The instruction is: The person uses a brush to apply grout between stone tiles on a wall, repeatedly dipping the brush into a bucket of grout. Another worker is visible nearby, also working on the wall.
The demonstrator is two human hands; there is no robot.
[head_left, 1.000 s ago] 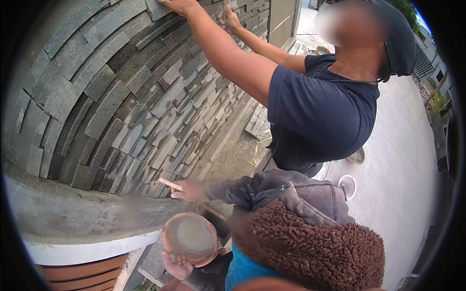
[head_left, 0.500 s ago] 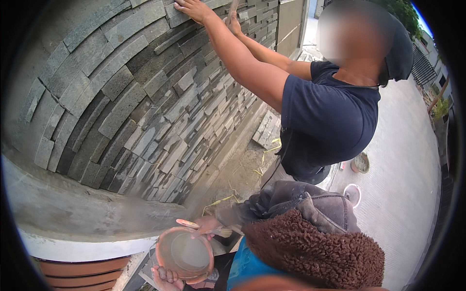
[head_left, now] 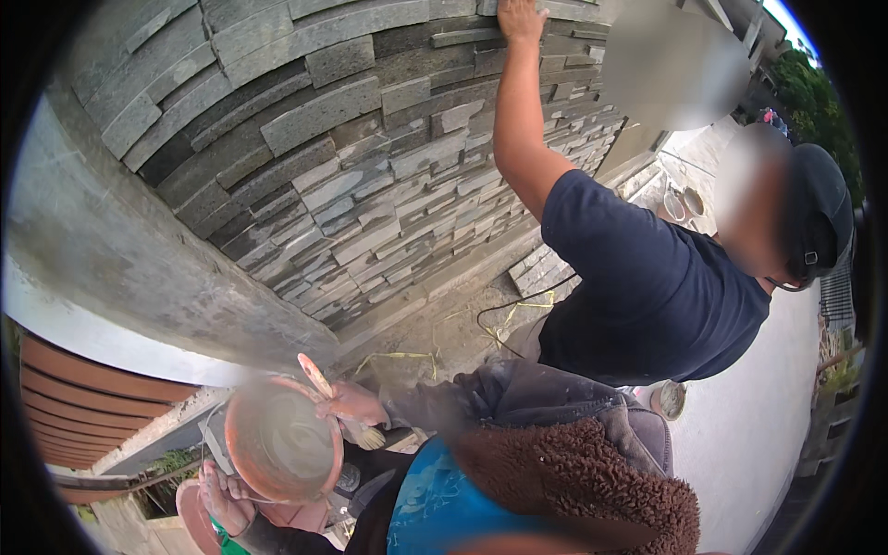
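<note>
My left hand [head_left: 222, 483] grips a round orange bowl [head_left: 277, 439] from below at the lower left; its inside is smeared grey. Just right of the bowl's rim, my right hand [head_left: 356, 403] is closed on a small brush [head_left: 319, 384] with a pale pink handle pointing up and its bristles down. My grey sleeve [head_left: 499, 398] and brown fleece collar [head_left: 573, 481] fill the lower middle. A co-worker in a navy shirt [head_left: 647, 287] and dark cap stands on the right, with one hand [head_left: 520, 18] pressed high on the stone-strip wall [head_left: 370, 157].
A grey concrete ledge [head_left: 120, 268] runs below the wall on the left, with brown slats [head_left: 83, 407] under it. On the ground lie stacked stone strips [head_left: 546, 268], a black cable [head_left: 504, 310], yellow strapping [head_left: 398, 356] and small buckets [head_left: 668, 400].
My right hand came away from the wall and down to the bowl with the brush. The bowl now sits closer and larger. The co-worker's arm still reaches up the wall.
</note>
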